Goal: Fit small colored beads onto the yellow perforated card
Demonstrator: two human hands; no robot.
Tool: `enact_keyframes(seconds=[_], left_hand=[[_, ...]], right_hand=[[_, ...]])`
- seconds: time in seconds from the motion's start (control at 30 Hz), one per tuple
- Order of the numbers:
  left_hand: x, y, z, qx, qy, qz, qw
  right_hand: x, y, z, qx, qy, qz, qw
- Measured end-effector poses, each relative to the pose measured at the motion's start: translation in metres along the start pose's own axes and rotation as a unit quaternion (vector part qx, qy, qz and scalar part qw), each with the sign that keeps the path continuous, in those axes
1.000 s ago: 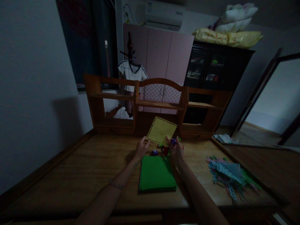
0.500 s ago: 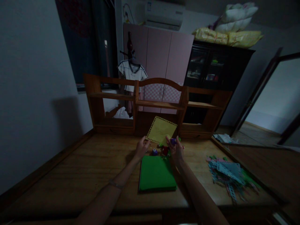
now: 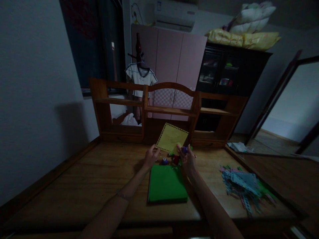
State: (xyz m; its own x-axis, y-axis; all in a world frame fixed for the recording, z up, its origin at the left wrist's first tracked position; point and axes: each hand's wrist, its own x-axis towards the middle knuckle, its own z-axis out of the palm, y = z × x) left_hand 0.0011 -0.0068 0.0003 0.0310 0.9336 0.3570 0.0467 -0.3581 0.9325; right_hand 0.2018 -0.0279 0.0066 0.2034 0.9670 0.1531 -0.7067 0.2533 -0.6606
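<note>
yellow sheet (image 3: 171,137) with a punched border is held up over the tabletop (image 3: 87,179). our left hand (image 3: 151,156) pinches its lower corner; our right hand (image 3: 187,158) grips a purple punch (image 3: 184,150) on its edge. punching step, we judge; next calls for aligning the following bite.

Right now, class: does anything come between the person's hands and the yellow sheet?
Nothing visible does. The left hand pinches the yellow sheet at its lower left corner, and the right hand meets its lower right edge along with a small purple punch. The green stack lies below on the desk.
</note>
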Motion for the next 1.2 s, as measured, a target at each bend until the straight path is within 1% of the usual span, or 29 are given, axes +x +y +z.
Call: enact_keyframes(seconds=[0.1, 0.3, 0.4, 0.6, 0.77, 0.9, 1.03, 1.1, 1.2], left_hand=[[0.001, -0.003, 0.000, 0.005, -0.012, 0.005, 1.000], [0.001, -0.006, 0.000, 0.002, -0.006, 0.010, 1.000], [0.000, -0.005, 0.000, 0.007, -0.008, 0.014, 1.000], [0.000, -0.002, 0.000, 0.012, -0.005, 0.027, 1.000], [-0.001, 0.002, 0.000, 0.017, 0.002, 0.013, 1.000], [-0.002, 0.005, 0.000, 0.021, 0.015, 0.015, 1.000], [-0.001, 0.001, 0.001, 0.007, 0.003, 0.001, 1.000], [0.000, -0.002, 0.001, 0.001, -0.007, 0.000, 1.000], [0.001, -0.004, 0.001, 0.000, -0.008, 0.004, 1.000]], right_hand=[[-0.001, -0.001, 0.001, 0.002, -0.004, 0.005, 1.000], [0.000, 0.000, 0.000, 0.003, 0.005, -0.007, 1.000], [0.001, 0.001, 0.000, 0.002, 0.009, -0.008, 1.000], [-0.001, -0.001, 0.000, 0.011, -0.001, -0.005, 1.000], [-0.001, 0.000, -0.001, 0.009, -0.005, -0.011, 1.000], [0.001, 0.001, -0.003, 0.011, -0.013, -0.008, 1.000], [0.002, 0.001, -0.004, 0.005, -0.008, -0.003, 1.000], [0.002, 0.001, -0.003, 0.005, -0.010, 0.001, 1.000], [0.002, 0.001, -0.003, 0.009, -0.012, 0.000, 1.000]])
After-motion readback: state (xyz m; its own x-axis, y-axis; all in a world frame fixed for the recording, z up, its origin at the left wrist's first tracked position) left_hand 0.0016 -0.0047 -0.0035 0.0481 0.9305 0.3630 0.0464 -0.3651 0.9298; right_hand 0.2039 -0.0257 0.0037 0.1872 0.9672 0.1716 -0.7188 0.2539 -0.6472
